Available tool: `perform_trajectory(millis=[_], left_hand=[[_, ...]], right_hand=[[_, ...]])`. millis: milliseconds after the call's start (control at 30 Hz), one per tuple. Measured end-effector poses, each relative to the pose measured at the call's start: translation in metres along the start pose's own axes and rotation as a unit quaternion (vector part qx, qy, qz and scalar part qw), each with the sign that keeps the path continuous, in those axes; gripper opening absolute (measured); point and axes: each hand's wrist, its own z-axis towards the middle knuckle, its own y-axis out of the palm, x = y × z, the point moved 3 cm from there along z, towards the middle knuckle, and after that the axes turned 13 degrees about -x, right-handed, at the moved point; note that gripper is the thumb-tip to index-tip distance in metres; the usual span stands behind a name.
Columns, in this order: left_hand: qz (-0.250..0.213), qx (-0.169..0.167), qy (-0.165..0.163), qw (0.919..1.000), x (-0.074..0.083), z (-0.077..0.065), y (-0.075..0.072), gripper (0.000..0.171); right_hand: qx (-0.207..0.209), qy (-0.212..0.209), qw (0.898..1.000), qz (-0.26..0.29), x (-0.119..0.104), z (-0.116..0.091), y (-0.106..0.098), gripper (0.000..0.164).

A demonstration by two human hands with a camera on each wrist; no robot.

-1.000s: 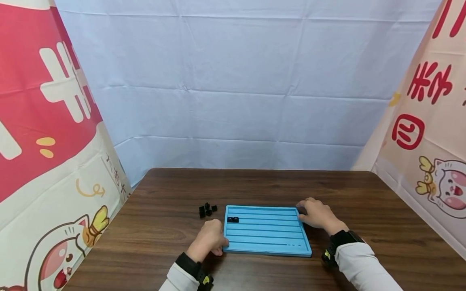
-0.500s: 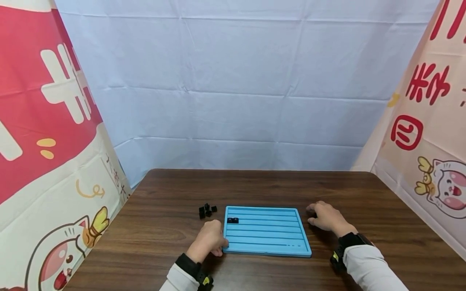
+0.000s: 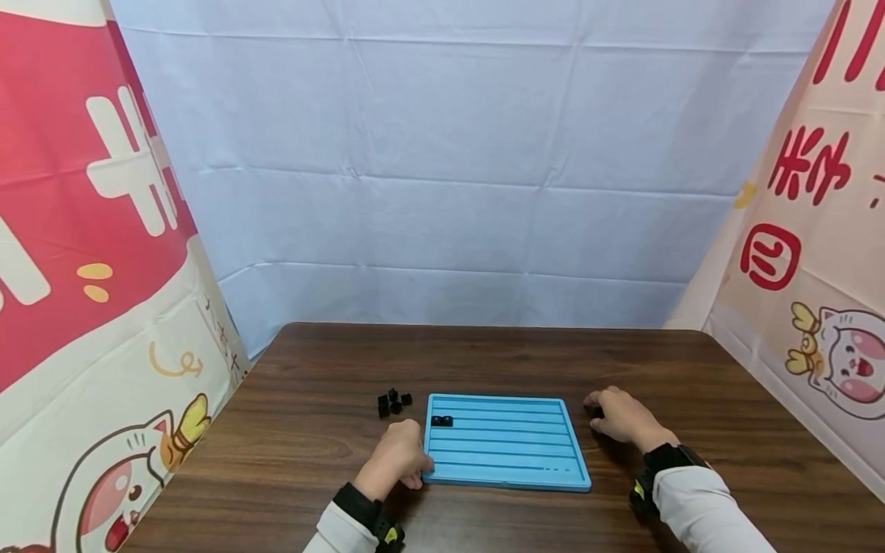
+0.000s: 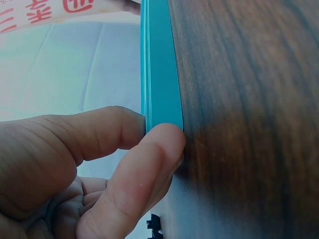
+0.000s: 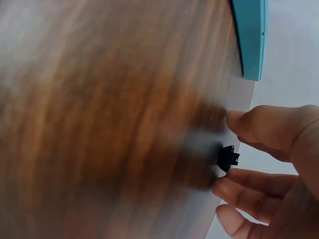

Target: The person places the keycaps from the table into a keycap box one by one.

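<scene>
A light blue ridged tray (image 3: 505, 453) lies on the wooden table. My left hand (image 3: 397, 457) pinches its near left corner; in the left wrist view the thumb and a bent finger (image 4: 129, 184) meet at the tray's edge. Inside the tray, two small black blocks (image 3: 442, 421) sit side by side at the left end of one groove. Right of the tray, my right hand (image 3: 625, 418) reaches down to another small black block (image 5: 228, 158). Thumb and fingers stand apart on either side of that notched block, the fingertips close to it at the tabletop.
Several loose black blocks (image 3: 392, 402) lie in a small cluster just left of the tray's far left corner. The wooden table (image 3: 311, 369) ends at a pale blue cloth backdrop (image 3: 442, 192), with printed cloths on both sides.
My right hand has left the tray's right edge and moved a little right, down to the table, where a black block now shows under its fingers. My left hand has stayed put.
</scene>
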Motion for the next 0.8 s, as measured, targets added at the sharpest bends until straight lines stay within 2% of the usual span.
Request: perform_trajectory(millis=[333,800], left_hand=[[0.007,0.006,0.001,1.0000,0.0014,-0.0005,0.0008,0.019],[0.006,0.006,0.002,1.0000,0.0020,-0.0016,0.0010,0.020]], right_hand=[[-0.006,-0.010,1.000,0.001,0.0055,0.0047,0.0016,0.011],[-0.020,-0.010,1.000,0.010,0.0004,0.0023,-0.0038,0.010]])
